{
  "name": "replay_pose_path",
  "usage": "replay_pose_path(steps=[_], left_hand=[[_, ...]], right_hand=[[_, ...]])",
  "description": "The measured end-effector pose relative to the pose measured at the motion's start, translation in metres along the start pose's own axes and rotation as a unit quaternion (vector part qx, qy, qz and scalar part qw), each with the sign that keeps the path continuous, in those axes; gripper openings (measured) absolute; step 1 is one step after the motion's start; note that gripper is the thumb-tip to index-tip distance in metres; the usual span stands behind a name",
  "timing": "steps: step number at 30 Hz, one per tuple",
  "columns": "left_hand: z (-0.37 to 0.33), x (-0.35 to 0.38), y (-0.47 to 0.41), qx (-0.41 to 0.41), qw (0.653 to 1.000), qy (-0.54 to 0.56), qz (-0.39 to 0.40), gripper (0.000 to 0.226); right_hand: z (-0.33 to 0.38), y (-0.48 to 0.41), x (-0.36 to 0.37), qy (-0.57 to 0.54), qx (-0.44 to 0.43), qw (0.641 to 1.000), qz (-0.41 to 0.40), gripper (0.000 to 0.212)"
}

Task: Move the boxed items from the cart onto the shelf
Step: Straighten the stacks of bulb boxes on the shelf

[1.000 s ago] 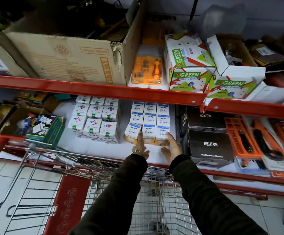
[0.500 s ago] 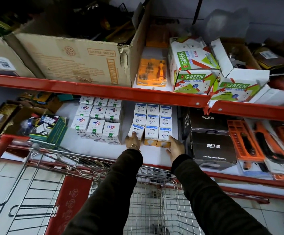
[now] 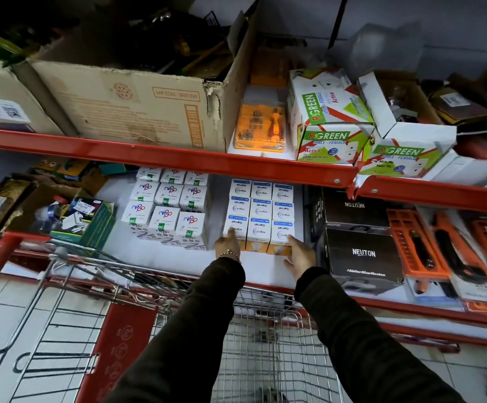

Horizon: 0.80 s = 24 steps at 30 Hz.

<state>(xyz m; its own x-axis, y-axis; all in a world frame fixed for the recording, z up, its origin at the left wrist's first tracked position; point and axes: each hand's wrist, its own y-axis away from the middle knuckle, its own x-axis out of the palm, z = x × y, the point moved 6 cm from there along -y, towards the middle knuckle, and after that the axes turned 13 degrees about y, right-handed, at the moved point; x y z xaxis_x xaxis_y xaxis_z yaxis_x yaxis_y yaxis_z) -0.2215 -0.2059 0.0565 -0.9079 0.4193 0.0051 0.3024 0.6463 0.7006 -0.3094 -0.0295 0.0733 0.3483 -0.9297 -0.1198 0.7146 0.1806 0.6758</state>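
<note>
Before you, the white lower shelf with its red metal edge (image 3: 160, 257) carries the block of white-and-blue "wipro Garnet" bulb boxes (image 3: 261, 215), set three wide and three deep, its front row showing orange faces. Just to its left, with a narrow gap between, stands a block of white cube boxes with green-and-purple print (image 3: 168, 209); close on its right rise two stacked black "NEUTON" cartons (image 3: 361, 251), the nearest obstacle to your right hand. Farther right lie orange tool blister packs (image 3: 416, 245); at the far left sit a dark green open box of small goods (image 3: 91, 219) and brown packets. The red upper shelf rail (image 3: 160, 157) overhangs the rear rows and bears a large torn brown cardboard carton (image 3: 137, 112), an orange clear-lidded screwdriver set (image 3: 261, 129) and two white-and-green "R-GREEN" boxes (image 3: 329, 123). The wire shopping cart with red panel (image 3: 268, 344) stands below your dark sleeves. Your left hand (image 3: 228, 247), a bracelet at the wrist, presses against the front left corner box, forefinger extended up its face, other fingers loosely curled. Your right hand (image 3: 300, 255) lies flat and open, fingers together, touching the front right corner box. Neither hand grips anything.
</note>
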Motion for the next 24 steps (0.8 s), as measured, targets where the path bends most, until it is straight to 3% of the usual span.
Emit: replay_pose_path(steps=[7, 14, 20, 22, 24], left_hand=[[0.011, -0.034, 0.015, -0.048, 0.987, 0.152, -0.012, 0.069], [-0.009, -0.118, 0.002, -0.002, 0.965, 0.253, -0.065, 0.068], [-0.044, -0.161, -0.035, 0.011, 0.982, 0.180, -0.060, 0.077], [-0.054, -0.165, -0.044, 0.010, 0.986, 0.159, -0.053, 0.068], [-0.057, -0.162, -0.058, -0.002, 0.976, 0.212, -0.043, 0.053]], right_hand=[[-0.024, 0.030, 0.017, -0.119, 0.058, 0.991, 0.003, 0.060], [-0.044, 0.066, 0.099, -0.171, 0.118, 0.976, 0.070, 0.054], [-0.015, 0.076, 0.175, -0.093, 0.034, 0.987, 0.123, 0.049], [-0.008, 0.069, 0.190, -0.066, 0.022, 0.991, 0.114, 0.041], [-0.006, 0.061, 0.199, -0.051, 0.020, 0.993, 0.100, 0.028]])
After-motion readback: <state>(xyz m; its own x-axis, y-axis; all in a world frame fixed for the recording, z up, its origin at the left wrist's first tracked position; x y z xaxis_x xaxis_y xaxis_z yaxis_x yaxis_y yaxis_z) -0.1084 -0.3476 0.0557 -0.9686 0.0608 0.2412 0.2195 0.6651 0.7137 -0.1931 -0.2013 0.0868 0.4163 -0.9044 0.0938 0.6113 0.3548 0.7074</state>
